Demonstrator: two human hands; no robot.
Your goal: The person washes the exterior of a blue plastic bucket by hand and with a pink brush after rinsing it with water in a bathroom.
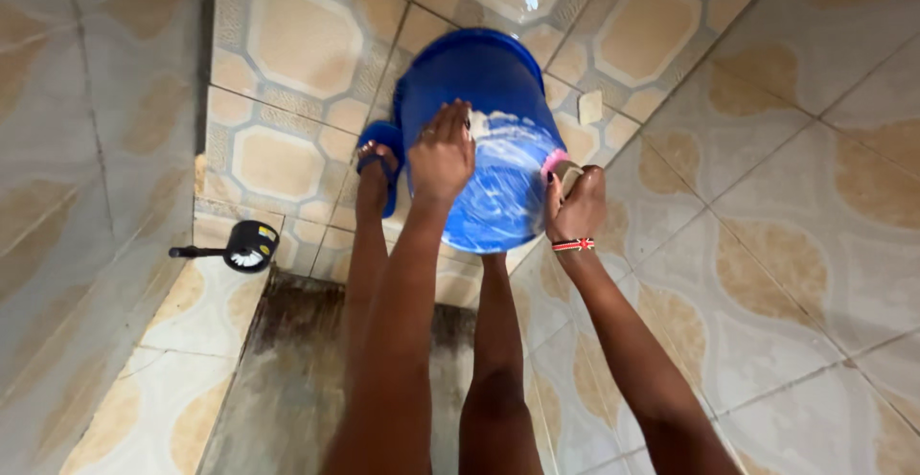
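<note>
A view looking straight down at a person's two bare arms and legs on a tiled bathroom floor [786, 197]. A blue plastic bucket [484, 92] stands tipped toward the person, near the middle of the scene, its base resting on the floor farther away and its open mouth facing up at the camera. The tilt seems meant to bring the inside wall within reach.

The left hand [439, 154] is closed over the near left part of the rim, fingers curled on the edge, apparently steadying the bucket so it does not roll. The right hand [578, 208] is clenched around a small scrubbing brush [559, 166] with a pink part showing, held at the right side of the rim, just touching or very near it. A red, black and white beaded bracelet [573, 244] circles the right wrist.

The bucket is deep blue and glossy. Its inner wall is streaked with white soapy foam, thickest near the rim between the two hands.

A foot in a blue sandal [381, 163] stands just left of the bucket. Farther left, on a raised tiled ledge, lies a black toilet brush [240, 248] with white bristles. The floor near the legs is dark and stained. The tiles are beige and cream.
</note>
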